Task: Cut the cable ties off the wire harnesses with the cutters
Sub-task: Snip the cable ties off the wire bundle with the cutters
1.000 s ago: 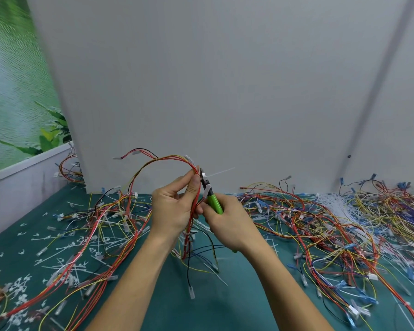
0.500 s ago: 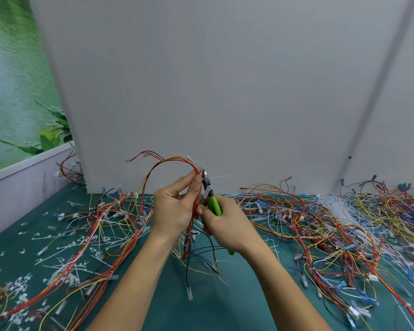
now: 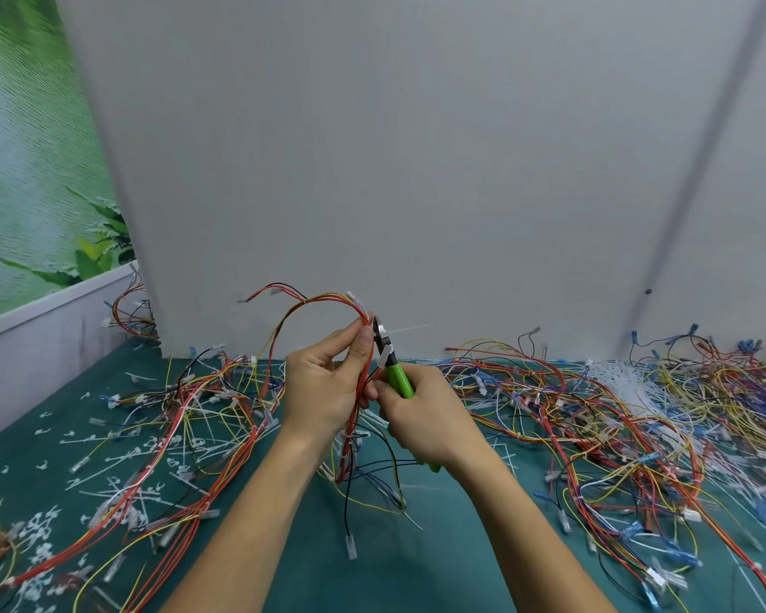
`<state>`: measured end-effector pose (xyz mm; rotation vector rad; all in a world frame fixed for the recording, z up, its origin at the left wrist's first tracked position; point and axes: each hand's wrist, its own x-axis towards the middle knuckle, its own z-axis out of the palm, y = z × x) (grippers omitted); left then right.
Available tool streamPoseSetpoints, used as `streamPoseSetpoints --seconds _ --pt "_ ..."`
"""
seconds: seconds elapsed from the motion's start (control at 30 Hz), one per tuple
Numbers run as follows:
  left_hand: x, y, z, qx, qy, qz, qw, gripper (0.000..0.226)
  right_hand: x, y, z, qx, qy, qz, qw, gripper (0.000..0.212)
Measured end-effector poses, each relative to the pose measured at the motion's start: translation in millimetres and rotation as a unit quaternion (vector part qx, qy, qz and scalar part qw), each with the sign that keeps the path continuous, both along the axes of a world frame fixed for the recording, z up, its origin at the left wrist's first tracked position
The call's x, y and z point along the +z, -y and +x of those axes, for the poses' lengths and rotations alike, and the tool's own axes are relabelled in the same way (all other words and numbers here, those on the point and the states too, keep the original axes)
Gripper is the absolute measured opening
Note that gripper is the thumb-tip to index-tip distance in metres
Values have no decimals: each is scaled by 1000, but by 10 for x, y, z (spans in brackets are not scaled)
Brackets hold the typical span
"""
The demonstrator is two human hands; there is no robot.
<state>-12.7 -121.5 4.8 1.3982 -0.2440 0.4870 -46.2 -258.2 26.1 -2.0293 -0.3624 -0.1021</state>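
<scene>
My left hand (image 3: pixel 326 382) grips a red, yellow and black wire harness (image 3: pixel 315 305) that arches up above the green table and hangs down below my fingers. My right hand (image 3: pixel 425 418) holds the green-handled cutters (image 3: pixel 392 365) upright, their jaws against the harness just right of my left thumb. A thin white cable tie (image 3: pixel 410 328) sticks out to the right from the jaws. Whether the tie is cut I cannot tell.
A heap of tangled harnesses (image 3: pixel 615 418) covers the table's right side. More harnesses (image 3: pixel 186 418) and several cut white tie scraps (image 3: pixel 120 453) lie on the left. A grey panel (image 3: pixel 416 170) stands right behind the work. A low white ledge (image 3: pixel 41 329) borders the left.
Both hands and the harness have stayed almost in place, drifting slightly right. The cutters' jaws remain at the same spot on the harness.
</scene>
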Motion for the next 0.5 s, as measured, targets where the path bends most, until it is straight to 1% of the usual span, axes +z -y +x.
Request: streamPoseSetpoints --seconds 0.2,0.37,0.5 --pt "20 22 -8 -5 0 -5 1000 39 0 -7 -1 2 -6 5 1000 41" --pt "36 23 -24 -3 0 -3 1000 32 -8 -24 -6 2 0 -9 1000 32" --pt "42 35 -28 0 -8 -12 1000 36 -21 -29 4 5 3 -15 1000 32"
